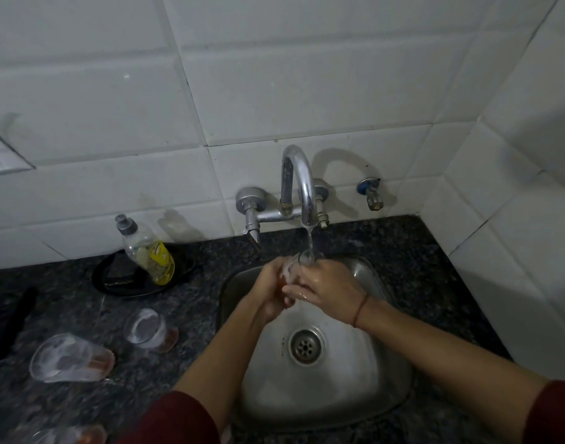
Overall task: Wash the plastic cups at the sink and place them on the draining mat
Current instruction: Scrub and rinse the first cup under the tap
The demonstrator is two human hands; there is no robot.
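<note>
Both hands are together over the sink (364, 408), just right of frame centre. The left hand (272, 291) and the right hand (326, 288) each wrap their fingers around one clear cup (289, 268), which is clamped between them. The cup sits directly under the tap (299, 184). A stream of water (310, 243) runs from the spout onto its upper end. The hands hide most of the cup, so its tilt cannot be told. An orange tint shows where it meets the left palm.

Three more clear cups lie on their sides on the dark worktop (412, 251), left of the sink:
- second cup (150, 330), nearest the sink, orange tint at its base;
- third cup (70, 358), lower left, apart from the second;
- fourth cup (68, 436), cut off by the bottom edge.

A bottle (146, 251) leans on a black tray (108, 278) against the tiled wall, left of the tap. The drain (305, 346) lies below the hands.
</note>
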